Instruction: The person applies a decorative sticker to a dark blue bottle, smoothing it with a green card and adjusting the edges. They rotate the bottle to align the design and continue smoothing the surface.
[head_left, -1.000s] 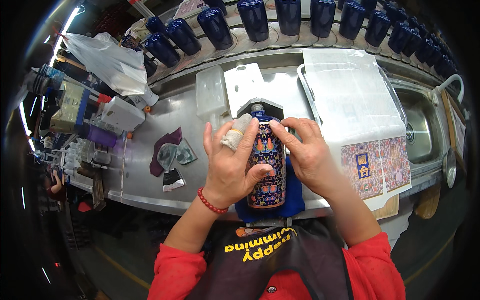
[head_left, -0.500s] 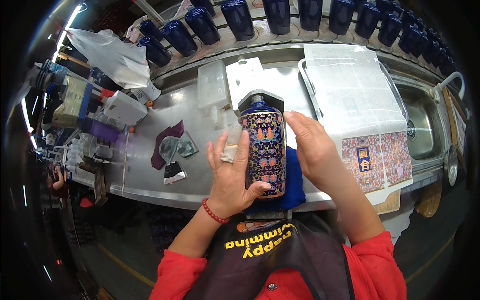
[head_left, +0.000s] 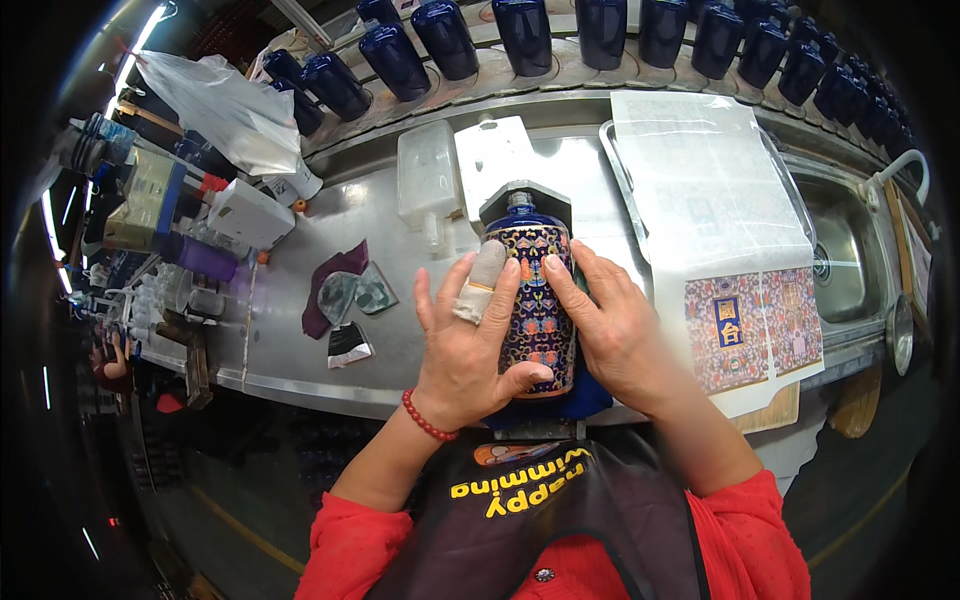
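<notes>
A dark blue bottle [head_left: 543, 330] wrapped in a colourful floral pattern lies in front of me, its neck pointing away, against a grey angled holder [head_left: 557, 206]. My left hand [head_left: 462, 350] rests along its left side, fingers spread and thumb on the lower front. A cloth finger cover [head_left: 482, 285] sits on one of its fingers. My right hand [head_left: 618, 335] lies on the bottle's right side with its fingers stretched out, fingertips on the upper front. Under the bottle is a blue cloth [head_left: 592, 402], partly hidden.
Patterned decal sheets [head_left: 758, 335] under translucent paper [head_left: 690, 170] lie on the right, by a metal sink [head_left: 850, 250]. Dark blue bottles [head_left: 525, 38] line a conveyor at the back. Cloth scraps [head_left: 335, 292] and a clear plastic container [head_left: 425, 175] are on the left.
My right hand has moved left onto the bottle's front, its fingers now touching the pattern. My left hand has shifted slightly right. The bottles on the conveyor have moved left.
</notes>
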